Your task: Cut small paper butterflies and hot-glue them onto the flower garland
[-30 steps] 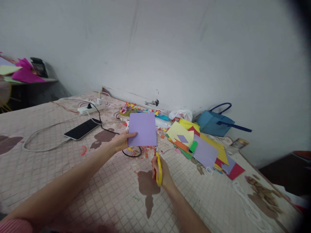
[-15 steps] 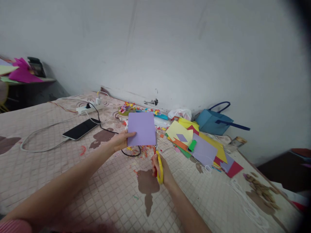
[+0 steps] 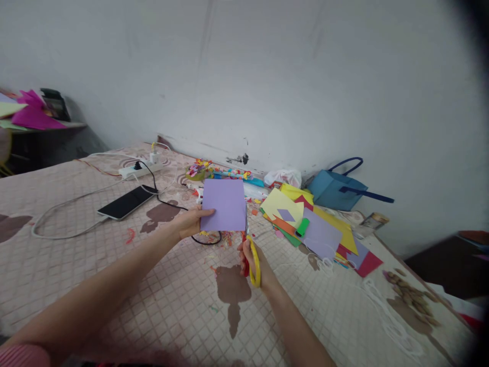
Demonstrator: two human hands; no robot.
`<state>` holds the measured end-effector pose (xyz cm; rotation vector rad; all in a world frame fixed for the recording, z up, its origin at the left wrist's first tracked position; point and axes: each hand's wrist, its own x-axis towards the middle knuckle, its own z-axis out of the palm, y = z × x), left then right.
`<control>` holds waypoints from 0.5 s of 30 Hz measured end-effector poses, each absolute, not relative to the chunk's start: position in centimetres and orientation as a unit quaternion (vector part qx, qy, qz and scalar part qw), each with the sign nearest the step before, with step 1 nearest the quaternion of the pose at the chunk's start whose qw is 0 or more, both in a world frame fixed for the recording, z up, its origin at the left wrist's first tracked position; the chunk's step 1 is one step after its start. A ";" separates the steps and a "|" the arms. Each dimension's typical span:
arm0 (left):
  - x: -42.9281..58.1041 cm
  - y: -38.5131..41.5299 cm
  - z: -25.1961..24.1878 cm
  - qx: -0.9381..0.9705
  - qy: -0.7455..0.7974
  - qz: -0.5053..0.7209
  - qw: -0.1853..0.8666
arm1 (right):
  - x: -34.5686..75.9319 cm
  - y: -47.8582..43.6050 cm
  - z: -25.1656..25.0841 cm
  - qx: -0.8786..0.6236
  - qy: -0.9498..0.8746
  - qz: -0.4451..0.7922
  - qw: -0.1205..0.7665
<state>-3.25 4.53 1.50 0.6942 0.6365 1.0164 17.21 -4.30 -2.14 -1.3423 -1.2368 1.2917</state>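
A square of purple paper (image 3: 223, 204) is pinched at its lower left edge by my left hand (image 3: 190, 222), the thumb lying on top. My right hand (image 3: 255, 262) grips scissors (image 3: 255, 265) with yellow and red handles. Their blades point up along the right edge of the sheet, close to its lower right corner. Whether the blades bite into the paper I cannot make out. Both hands are held above the patterned tablecloth (image 3: 183, 300).
Coloured sheets (image 3: 321, 232) with a green marker-like piece (image 3: 302, 227) lie on the right, near a blue bag (image 3: 336, 189). A phone (image 3: 128, 202), cables and a power strip (image 3: 140, 170) are on the left. Paper scraps (image 3: 229, 238) lie behind my hands; white string (image 3: 389, 316) is at far right.
The purple sheet and both hands sit very slightly lower and further right. The scissor handles have spread a little, and the yellow loop has shifted right.
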 end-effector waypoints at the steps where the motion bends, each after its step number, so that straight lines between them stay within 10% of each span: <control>1: -3.2 4.5 1.5 0.320 0.295 0.467 0.770 | 17.2 -4.3 -2.1 -0.539 -0.495 0.521 0.438; 15: -2.6 3.9 1.0 0.334 0.306 0.454 0.767 | 17.9 -3.6 -2.9 -0.553 -0.483 0.511 0.447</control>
